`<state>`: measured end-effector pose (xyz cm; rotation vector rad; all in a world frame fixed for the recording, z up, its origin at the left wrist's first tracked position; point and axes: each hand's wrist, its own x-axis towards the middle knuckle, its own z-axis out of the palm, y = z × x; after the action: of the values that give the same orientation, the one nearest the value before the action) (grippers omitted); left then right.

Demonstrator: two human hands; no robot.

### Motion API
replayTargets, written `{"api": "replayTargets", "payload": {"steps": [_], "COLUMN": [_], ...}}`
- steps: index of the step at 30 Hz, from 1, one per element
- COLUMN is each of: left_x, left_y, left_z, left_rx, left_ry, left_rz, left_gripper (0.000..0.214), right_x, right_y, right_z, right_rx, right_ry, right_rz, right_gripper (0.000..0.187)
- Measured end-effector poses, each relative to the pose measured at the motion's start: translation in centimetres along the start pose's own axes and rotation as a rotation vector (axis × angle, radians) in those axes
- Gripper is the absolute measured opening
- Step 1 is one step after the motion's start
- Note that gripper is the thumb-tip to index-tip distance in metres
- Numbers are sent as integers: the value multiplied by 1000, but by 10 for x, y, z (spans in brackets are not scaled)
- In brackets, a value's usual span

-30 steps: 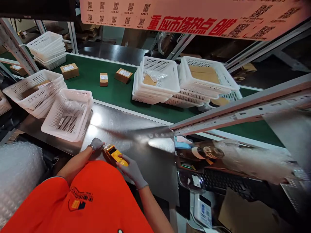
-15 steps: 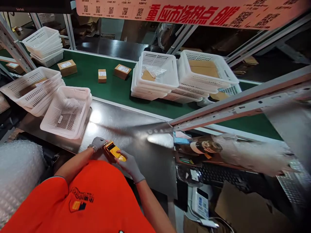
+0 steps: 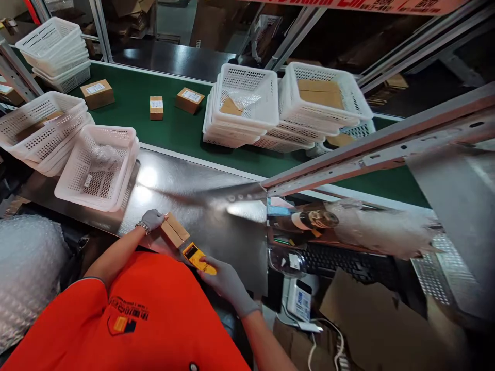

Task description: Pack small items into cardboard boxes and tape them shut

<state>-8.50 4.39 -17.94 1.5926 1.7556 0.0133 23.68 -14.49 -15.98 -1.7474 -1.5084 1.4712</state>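
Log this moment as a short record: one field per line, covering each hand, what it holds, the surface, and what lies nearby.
left hand: gloved left hand, grip on a small cardboard box
right hand: gloved right hand, grip on a yellow handheld scanner
scanner position: just right of the box, close to it
surface: steel worktable
near left: white perforated basket on the table
behind: green conveyor belt carrying labelled cartons and stacked baskets
right: keyboard under plastic wrap
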Motion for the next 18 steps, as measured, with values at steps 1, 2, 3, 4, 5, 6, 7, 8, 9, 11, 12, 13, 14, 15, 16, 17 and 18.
{"api": "replayTargets", "payload": {"steps": [1, 2, 3, 4, 5, 6, 7, 8, 9, 11, 12, 13, 14, 15, 16, 17, 18], "left_x": [-1, -1, -2, -3, -4, -5, -7, -8, -10, -13, -15, -16, -17, -19, -19, -20, -20], "left_y": [0, 1, 2, 3, 3, 4, 4, 4, 4, 4, 4, 5, 5, 6, 7, 9, 10], "left_z": [0, 0, 0, 0, -1, -1, 0, 1, 2, 4, 5, 6, 6, 5, 4, 3, 1], "left_rx": [6, 12, 20, 31, 42, 54, 63, 69, 76, 96, 108, 121, 133, 143, 150, 158, 165], "left_ry": [5, 10, 19, 27, 36, 41, 44, 49, 57, 74, 82, 85, 81, 71, 57, 45, 32], "left_rz": [-3, -9, -16, -22, -28, -30, -30, -28, -26, -25, -29, -35, -41, -47, -50, -53, -54], "left_gripper": [38, 39, 41, 43, 46, 48, 49, 49, 50, 51, 52, 54, 56, 57, 58, 58, 58], "right_x": [6, 15, 25, 35, 44, 51, 55, 58, 59, 60, 61, 61, 62, 63, 63, 64, 66], "right_y": [-3, -9, -15, -20, -24, -26, -25, -22, -18, -8, -3, 1, 3, 5, 6, 5, 4], "right_z": [0, 0, 0, -1, -4, -8, -13, -18, -24, -32, -34, -35, -34, -31, -27, -21, -13], "right_rx": [24, 51, 72, 87, 86, 61, 6, -79, -185, -403, -480, -527, -550, -567, -584, -598, -603], "right_ry": [-1, -6, -18, -26, -20, -4, 24, 61, 102, 187, 217, 233, 238, 244, 271, 327, 398], "right_rz": [9, 20, 36, 51, 68, 81, 91, 109, 134, 210, 257, 302, 341, 371, 389, 395, 376], "right_gripper": [55, 51, 46, 43, 40, 39, 39, 40, 43, 52, 58, 63, 66, 67, 68, 67, 65]}}
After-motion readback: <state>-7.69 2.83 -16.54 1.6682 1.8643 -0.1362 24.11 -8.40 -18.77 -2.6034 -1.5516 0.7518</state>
